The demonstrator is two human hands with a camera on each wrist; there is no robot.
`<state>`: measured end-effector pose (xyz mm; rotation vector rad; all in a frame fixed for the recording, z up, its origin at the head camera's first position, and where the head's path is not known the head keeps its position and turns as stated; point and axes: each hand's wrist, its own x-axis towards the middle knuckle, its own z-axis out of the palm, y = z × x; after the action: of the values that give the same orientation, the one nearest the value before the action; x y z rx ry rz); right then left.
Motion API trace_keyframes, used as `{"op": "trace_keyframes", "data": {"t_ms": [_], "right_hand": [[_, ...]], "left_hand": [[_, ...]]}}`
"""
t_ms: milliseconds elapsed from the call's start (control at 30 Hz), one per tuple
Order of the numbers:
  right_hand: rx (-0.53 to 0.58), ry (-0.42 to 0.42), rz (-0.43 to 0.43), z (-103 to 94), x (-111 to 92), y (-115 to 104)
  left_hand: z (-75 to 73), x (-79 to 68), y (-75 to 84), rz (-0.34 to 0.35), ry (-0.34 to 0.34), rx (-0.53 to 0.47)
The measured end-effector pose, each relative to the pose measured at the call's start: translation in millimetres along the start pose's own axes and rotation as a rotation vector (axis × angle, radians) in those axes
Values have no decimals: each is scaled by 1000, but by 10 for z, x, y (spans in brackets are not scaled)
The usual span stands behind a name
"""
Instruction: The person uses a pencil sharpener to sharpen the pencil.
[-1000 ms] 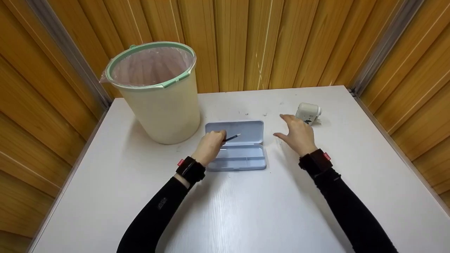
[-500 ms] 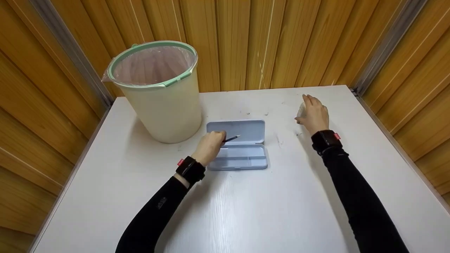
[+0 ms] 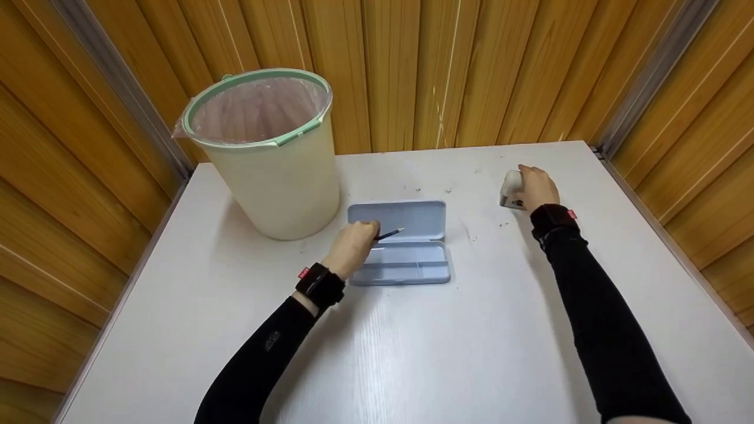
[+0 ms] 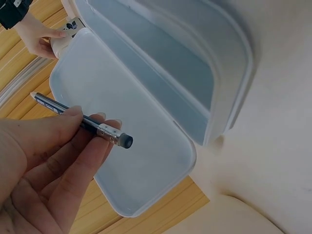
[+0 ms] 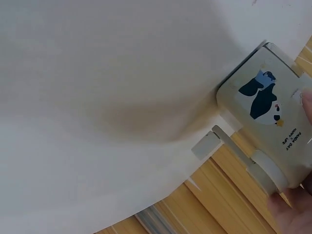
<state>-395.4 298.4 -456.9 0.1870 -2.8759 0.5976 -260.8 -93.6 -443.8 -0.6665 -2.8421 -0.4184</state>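
Note:
My left hand (image 3: 351, 244) pinches a short dark pencil (image 4: 51, 104) between thumb and fingertips. The pencil's eraser end (image 4: 125, 141) points out past the fingers in the left wrist view; its pale tip is at the other end. Below that hand lies a light-blue pencil case (image 3: 421, 218), lid folded back and compartments facing up. Over at the right, my right hand (image 3: 539, 188) grips a cream crank pencil sharpener (image 5: 265, 97) printed with a panda. Its crank handle (image 5: 231, 146) sticks out beside the fingers, which are mostly cut off in the right wrist view.
A tall cream bin (image 3: 283, 194) with a green rim and a pink plastic liner stands at the back left, close to the pencil case. Wood-panelled walls (image 3: 394, 76) border the white table (image 3: 471, 341). Small dark specks (image 3: 418, 189) dot the tabletop behind the case.
My right hand has moved right and away to the pencil sharpener and taken hold of it; the sharpener has turned in the grip. The left hand keeps the pencil in nearly the same place.

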Motion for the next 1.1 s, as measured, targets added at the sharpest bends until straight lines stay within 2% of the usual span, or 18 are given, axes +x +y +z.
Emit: {"op": "trace_keyframes", "data": {"t_ms": [300,467,667,833,1100], "right_hand": [[6,-9,-32,-45,34,27],[-33,-73,-58,-108,62,44],[-9,-170,-29,-159,50,22],[16,-206,-26,-170,-18,9],[42,-227,-87,-191,-202,-111]], "left_hand": [[-17,-22,-9,-12,-16,11],[-19,-35,-23,-3,-15,-2],[-16,-59,-41,-13,-10,8],[-11,-54,-42,-12,-10,8],[-2,-37,-35,-9,-3,28]]}}
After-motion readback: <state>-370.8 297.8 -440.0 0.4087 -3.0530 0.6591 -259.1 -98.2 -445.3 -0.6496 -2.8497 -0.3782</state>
